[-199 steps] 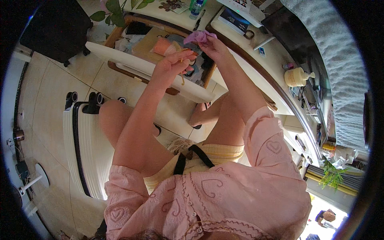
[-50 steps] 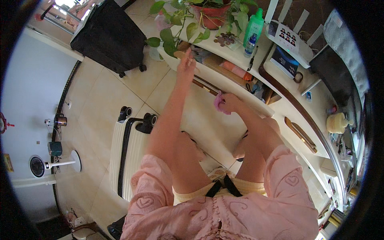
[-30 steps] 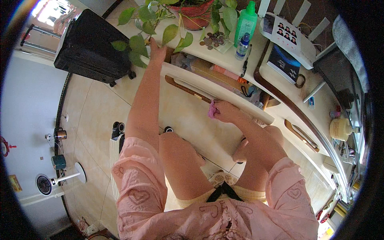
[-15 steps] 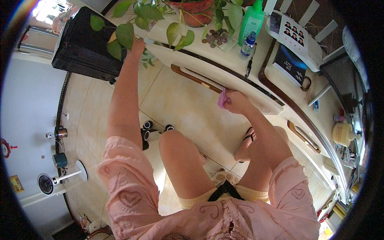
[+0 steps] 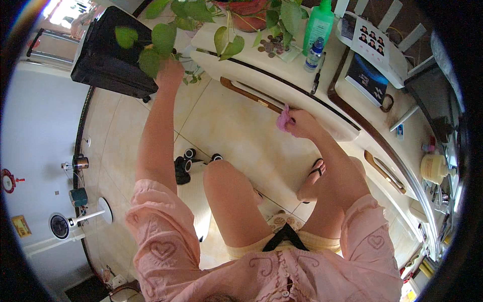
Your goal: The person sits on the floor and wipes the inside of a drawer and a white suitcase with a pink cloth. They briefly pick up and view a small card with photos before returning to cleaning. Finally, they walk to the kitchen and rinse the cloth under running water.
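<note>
A: Right hand?
B: Right hand (image 5: 303,124) hangs over the tiled floor (image 5: 226,126), just in front of the drawer (image 5: 329,118). Fingers curled in, holding a pinkish-purple cloth (image 5: 285,120).
A: How does the cloth sit?
B: Crumpled, poking out on the hand's left side, its upper tip by the end of the brown handle (image 5: 251,97). Contact there, cannot tell.
A: And the left?
B: Left hand (image 5: 170,74) is well apart, arm stretched far forward. Plant leaves (image 5: 163,39) cover its fingertips. Wide, narrow or holding something, cannot tell.
A: Nearest to it?
B: Those leaves, plus a black suitcase (image 5: 110,53) to its left.
A: Drawer state?
B: Front sits close below the desk top (image 5: 226,38), dark line along its upper edge.
A: On top?
B: Red pot (image 5: 249,19) at the back, a pile of coins (image 5: 271,46), a green bottle (image 5: 318,27), a small blue spray bottle (image 5: 314,56) before it, a black pen (image 5: 316,81).
A: Lower down?
B: A white suitcase (image 5: 193,201) beside the left knee, black wheels showing.
</note>
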{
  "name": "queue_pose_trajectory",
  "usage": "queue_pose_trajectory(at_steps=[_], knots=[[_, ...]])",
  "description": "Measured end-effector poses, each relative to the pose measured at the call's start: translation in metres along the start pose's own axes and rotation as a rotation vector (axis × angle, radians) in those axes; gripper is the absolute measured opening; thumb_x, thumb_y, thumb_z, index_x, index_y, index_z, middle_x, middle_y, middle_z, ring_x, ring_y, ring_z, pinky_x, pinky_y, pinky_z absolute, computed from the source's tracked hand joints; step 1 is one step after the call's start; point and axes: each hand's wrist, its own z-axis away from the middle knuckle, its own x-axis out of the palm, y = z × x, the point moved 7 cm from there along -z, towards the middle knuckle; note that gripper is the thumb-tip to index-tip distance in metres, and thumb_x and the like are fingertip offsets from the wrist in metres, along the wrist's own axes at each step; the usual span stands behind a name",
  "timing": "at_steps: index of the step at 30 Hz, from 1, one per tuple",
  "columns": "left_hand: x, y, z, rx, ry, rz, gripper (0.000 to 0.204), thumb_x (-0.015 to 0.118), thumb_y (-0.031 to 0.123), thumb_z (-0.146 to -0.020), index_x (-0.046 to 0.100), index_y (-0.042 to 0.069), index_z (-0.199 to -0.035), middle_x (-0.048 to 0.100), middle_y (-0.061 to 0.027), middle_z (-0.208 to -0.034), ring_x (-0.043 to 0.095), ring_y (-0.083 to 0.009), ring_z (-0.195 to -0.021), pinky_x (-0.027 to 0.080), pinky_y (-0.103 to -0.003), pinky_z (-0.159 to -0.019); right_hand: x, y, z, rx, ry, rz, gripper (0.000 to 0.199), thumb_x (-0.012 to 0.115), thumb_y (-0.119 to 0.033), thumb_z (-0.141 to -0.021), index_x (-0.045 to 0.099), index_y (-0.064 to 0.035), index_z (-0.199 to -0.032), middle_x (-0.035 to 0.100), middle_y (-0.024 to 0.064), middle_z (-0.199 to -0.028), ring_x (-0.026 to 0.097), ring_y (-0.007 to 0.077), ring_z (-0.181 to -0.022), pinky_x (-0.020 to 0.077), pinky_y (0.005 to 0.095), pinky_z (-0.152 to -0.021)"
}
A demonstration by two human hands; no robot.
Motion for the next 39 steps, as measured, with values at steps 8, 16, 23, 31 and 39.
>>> queue_pose_trajectory(at_steps=[8,16,23,31,39], knots=[[-0.073,0.026,0.026,0.148,0.514,-0.451,0.044,0.053,0.029,-0.078,0.049,0.005,-0.114,0.045,-0.0173,-0.121,0.050,-0.0308,-0.105,0.041,-0.050,-0.085,-0.013,-0.005,0.000,0.134,-0.035,0.134,0.020,0.057,-0.025,-0.072,0.057,-0.0053,-0.076,0.061,0.0125,-0.075,0.061,0.0252,-0.073,0.0475,0.0363,-0.065],[-0.107,0.032,0.046,0.397,0.655,-0.430,0.038,0.056,0.021,-0.073,0.053,0.009,-0.109,0.047,-0.0140,-0.119,0.033,-0.0306,-0.119,0.025,-0.048,-0.094,0.011,0.001,0.004,0.103,-0.114,0.067,0.019,0.057,-0.023,-0.070,0.056,-0.0043,-0.069,0.059,0.0157,-0.068,0.059,0.0295,-0.064,0.0470,0.0378,-0.060],[-0.125,0.029,0.050,0.461,0.631,-0.424,0.034,0.055,0.014,-0.069,0.057,0.006,-0.102,0.048,-0.0168,-0.117,0.042,-0.0302,-0.102,0.030,-0.044,-0.075,0.037,-0.003,0.010,-0.178,-0.068,0.201,0.022,0.058,-0.019,-0.066,0.055,0.0010,-0.073,0.058,0.0194,-0.071,0.058,0.0337,-0.066,0.0457,0.0411,-0.062],[-0.111,0.017,0.056,0.365,0.538,-0.586,0.035,0.054,0.020,-0.071,0.056,0.001,-0.101,0.046,-0.0180,-0.118,0.034,-0.0289,-0.111,0.024,-0.047,-0.088,0.033,-0.011,0.011,-0.211,-0.036,0.109,0.027,0.063,-0.027,-0.066,0.056,-0.0009,-0.071,0.058,0.0190,-0.073,0.057,0.0351,-0.069,0.0460,0.0419,-0.063],[-0.051,0.026,0.064,0.381,0.272,-0.288,0.038,0.057,0.026,-0.074,0.056,0.003,-0.104,0.046,-0.0166,-0.115,0.034,-0.0320,-0.110,0.026,-0.052,-0.083,0.008,0.003,-0.003,0.016,-0.015,0.088,0.019,0.057,-0.018,-0.064,0.056,-0.0008,-0.072,0.059,0.0178,-0.068,0.059,0.0310,-0.065,0.0459,0.0397,-0.060]])
